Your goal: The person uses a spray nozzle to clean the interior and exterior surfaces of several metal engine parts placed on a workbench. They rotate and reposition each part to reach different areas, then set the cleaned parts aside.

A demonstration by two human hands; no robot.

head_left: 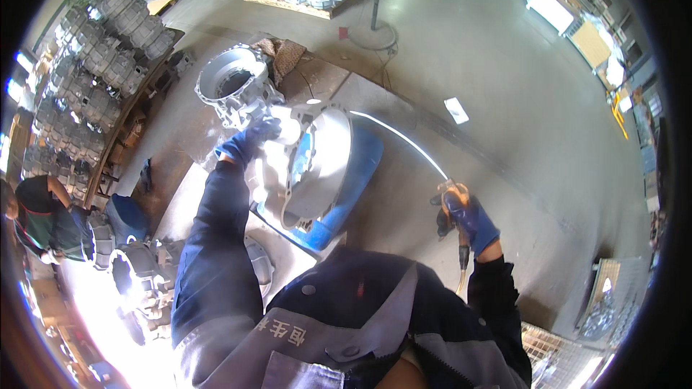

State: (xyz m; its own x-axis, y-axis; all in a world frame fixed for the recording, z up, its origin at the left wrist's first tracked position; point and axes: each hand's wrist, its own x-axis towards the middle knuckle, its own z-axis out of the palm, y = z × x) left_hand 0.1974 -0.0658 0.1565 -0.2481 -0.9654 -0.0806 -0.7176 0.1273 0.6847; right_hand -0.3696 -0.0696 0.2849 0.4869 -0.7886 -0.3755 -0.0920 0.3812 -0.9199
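My left hand, in a blue glove, has its fingers bent over the edge of a large cast metal housing. The housing has a wide oval opening and leans tilted on a blue plastic bin. Out to the right, my right hand, in a blue and orange glove, is wrapped round an air blow gun. Its long, thin, bright nozzle curves up to the housing's far rim. A hose hangs below that hand. A second round housing stands just beyond my left hand.
Brown cloth lies behind the round housing. Castings fill a rack at left, and more stand on a pallet ahead. At lower left a person bends beside several housings. A pole stand rises beyond the table.
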